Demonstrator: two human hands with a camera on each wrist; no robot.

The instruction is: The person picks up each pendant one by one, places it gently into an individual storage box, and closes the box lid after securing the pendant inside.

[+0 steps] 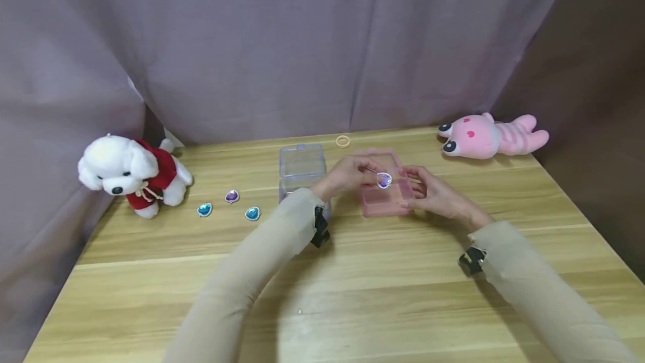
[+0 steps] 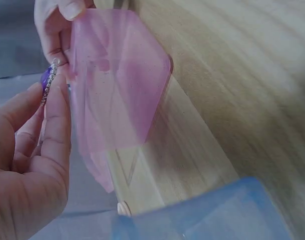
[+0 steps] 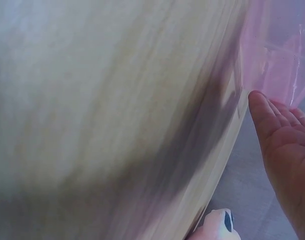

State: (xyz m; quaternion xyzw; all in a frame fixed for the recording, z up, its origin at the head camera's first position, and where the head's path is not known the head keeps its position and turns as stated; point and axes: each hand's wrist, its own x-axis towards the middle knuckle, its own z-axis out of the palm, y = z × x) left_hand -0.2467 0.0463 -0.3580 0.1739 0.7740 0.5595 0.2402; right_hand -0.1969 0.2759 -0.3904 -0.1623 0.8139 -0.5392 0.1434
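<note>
My left hand (image 1: 347, 174) pinches a purple gem charm (image 1: 384, 180) rimmed with small clear stones between thumb and fingertips. In the left wrist view the charm (image 2: 48, 82) is seen edge-on, a tiny loop at its end. It hangs over a see-through pink box (image 1: 370, 210), whose lid stands open toward the back. With thumb low and fingers higher, my right hand (image 1: 435, 194) holds the box's right side. Just left of the pink box, a clear bluish box (image 1: 302, 162) also has its lid up, partly hidden behind my left wrist.
On the left lie two blue gems (image 1: 253, 213) and another purple gem (image 1: 232, 196). A white plush dog (image 1: 156, 175) in red sits at the left edge. A pink plush toy (image 1: 478, 138) lies back right, and a tan ring (image 1: 342, 141) near the back edge.
</note>
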